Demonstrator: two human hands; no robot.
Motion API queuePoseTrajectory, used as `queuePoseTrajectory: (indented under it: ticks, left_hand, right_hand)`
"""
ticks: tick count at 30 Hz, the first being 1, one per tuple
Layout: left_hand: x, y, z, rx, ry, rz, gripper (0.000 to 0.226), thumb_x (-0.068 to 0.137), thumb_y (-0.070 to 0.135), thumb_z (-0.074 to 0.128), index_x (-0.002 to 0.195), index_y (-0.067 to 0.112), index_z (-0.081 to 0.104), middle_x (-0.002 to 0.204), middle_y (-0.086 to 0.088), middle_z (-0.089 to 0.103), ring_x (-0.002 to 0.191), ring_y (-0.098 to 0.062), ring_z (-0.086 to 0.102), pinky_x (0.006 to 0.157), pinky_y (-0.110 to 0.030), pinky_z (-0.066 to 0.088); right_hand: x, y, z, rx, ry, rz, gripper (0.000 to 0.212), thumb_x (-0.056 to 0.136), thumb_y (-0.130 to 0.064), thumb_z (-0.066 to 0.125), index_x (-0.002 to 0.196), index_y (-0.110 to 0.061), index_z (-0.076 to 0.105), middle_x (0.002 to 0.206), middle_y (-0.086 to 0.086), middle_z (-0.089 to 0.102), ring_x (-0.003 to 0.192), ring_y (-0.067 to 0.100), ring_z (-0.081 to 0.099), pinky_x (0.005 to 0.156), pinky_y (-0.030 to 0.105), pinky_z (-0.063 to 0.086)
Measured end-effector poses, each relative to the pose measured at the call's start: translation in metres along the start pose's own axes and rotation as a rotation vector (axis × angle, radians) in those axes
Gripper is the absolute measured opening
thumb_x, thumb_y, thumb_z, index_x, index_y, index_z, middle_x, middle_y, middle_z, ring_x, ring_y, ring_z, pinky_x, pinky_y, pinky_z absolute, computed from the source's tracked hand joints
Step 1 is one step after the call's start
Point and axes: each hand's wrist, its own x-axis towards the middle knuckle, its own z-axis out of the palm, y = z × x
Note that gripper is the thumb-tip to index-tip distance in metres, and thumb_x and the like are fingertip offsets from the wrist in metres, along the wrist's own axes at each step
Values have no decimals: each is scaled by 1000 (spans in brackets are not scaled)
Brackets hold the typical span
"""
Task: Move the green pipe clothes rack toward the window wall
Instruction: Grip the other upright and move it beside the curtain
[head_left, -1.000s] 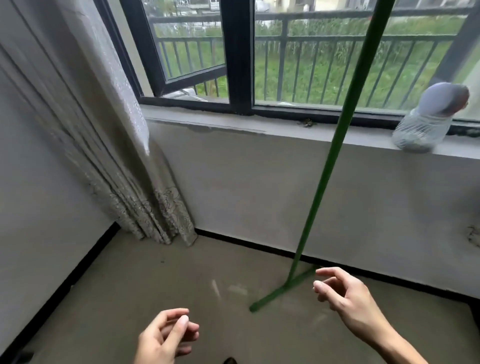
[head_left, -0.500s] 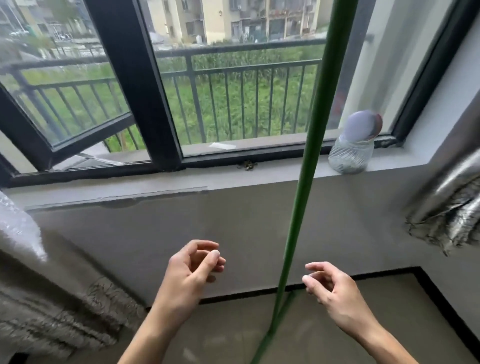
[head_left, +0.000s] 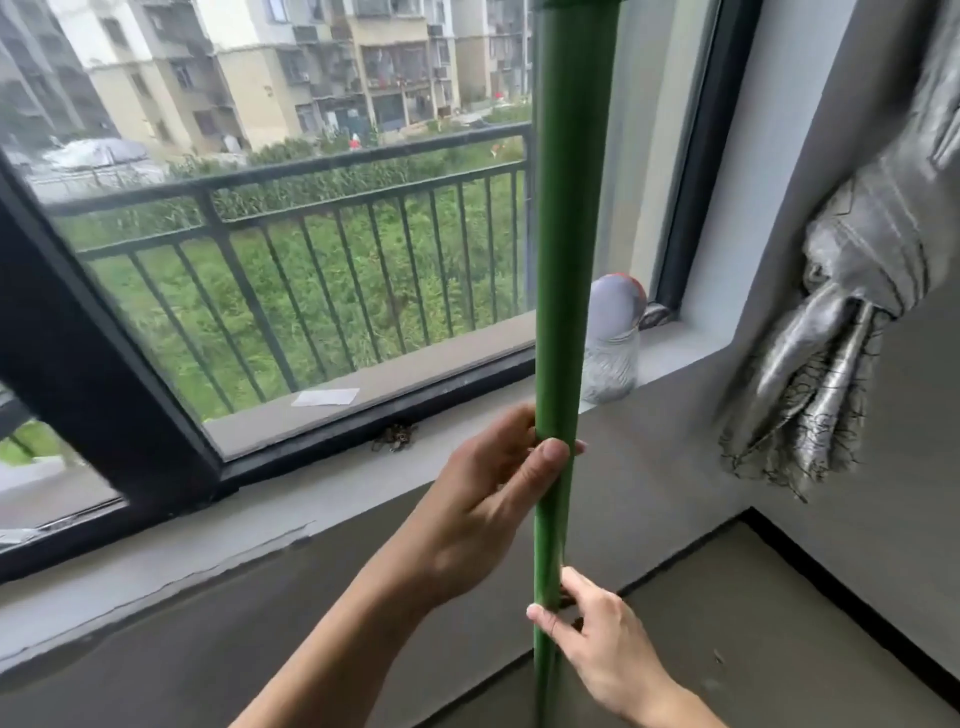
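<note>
The green pipe upright of the clothes rack (head_left: 566, 234) rises through the middle of the head view, from the bottom edge to the top. My left hand (head_left: 493, 493) is wrapped around it at about sill height, thumb across the front. Lower down, my right hand (head_left: 597, 639) grips the same pipe with its fingers curled around it. The rack's foot and top bar are out of view. The window wall (head_left: 311, 597) is directly behind the pipe.
A grey windowsill (head_left: 467, 467) runs under the black-framed window (head_left: 104, 415) with a railing outside. A plastic bottle (head_left: 613, 343) lies on the sill just right of the pipe. A silver-grey curtain (head_left: 841, 312) hangs at the right wall. The corner floor (head_left: 753, 649) lies below.
Both hands were apart from the pipe and empty; now they have closed on it, left above right. The view has come closer and turned right, toward the window corner.
</note>
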Motion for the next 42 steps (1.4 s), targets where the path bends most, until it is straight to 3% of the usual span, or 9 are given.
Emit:
queuePoseTrajectory:
  ticks: [5,11,13,16,21,26,31,34,42]
  left_hand:
    - [40,-11,-5,-5,-170,121,29,90,33,49,105,9,57,91,-14,68,89,-25,68,84,-47,55]
    - [105,-20,18,-16,-364,247,26,93,29,50,94,4,53,84,-16,64,83,-37,63,75,-58,51]
    - [127,-21,31,-10,-405,288,27,93,28,50,92,1,51,84,-20,64,82,-37,62,74,-57,51]
    - [155,-19,56,-45,-439,301,31,92,30,50,90,-1,49,81,-24,61,78,-41,62,71,-58,51]
    - [206,-12,105,-68,-443,309,32,90,31,50,89,-1,49,80,-27,64,78,-43,63,71,-59,52]
    - [260,-17,159,-28,-388,325,33,89,35,48,89,3,50,85,-32,63,80,-45,62,73,-59,52]
    - [313,-15,223,2,-341,291,36,90,37,45,93,1,47,86,-33,61,80,-46,62,72,-60,51]
    - [345,-12,261,-8,-303,294,38,89,41,45,90,3,45,84,-32,60,78,-46,61,70,-61,51]
    - [417,-8,343,-12,-324,249,20,90,33,46,84,14,47,75,-9,63,73,-29,64,71,-56,54]
  right_hand:
    - [12,3,2,-41,103,95,35,89,-57,49,107,-28,54,98,-8,72,93,14,66,79,33,52]
    - [28,14,-19,-6,280,294,28,91,-49,52,105,-25,57,98,-2,74,93,17,68,82,37,52]
    - [37,21,-28,40,336,349,27,91,-46,53,101,-22,58,92,4,75,88,20,69,80,37,52]
    - [46,37,-43,105,460,382,40,81,-58,47,95,-22,57,80,7,73,75,22,68,74,43,56]
    - [65,69,-89,115,557,425,40,77,-60,46,93,-24,56,82,6,73,76,25,68,73,44,56]
    - [92,115,-147,9,506,462,27,89,-48,54,99,-24,58,94,1,75,90,25,68,73,37,51]
    - [114,165,-216,-1,437,444,26,90,-45,56,102,-22,59,100,4,73,94,27,66,73,34,47]
    - [127,197,-255,-2,447,419,29,90,-45,57,104,-20,60,101,6,73,94,29,66,78,36,52]
    - [162,276,-324,95,533,431,13,85,-41,62,88,-29,56,86,9,71,80,30,67,76,43,56]
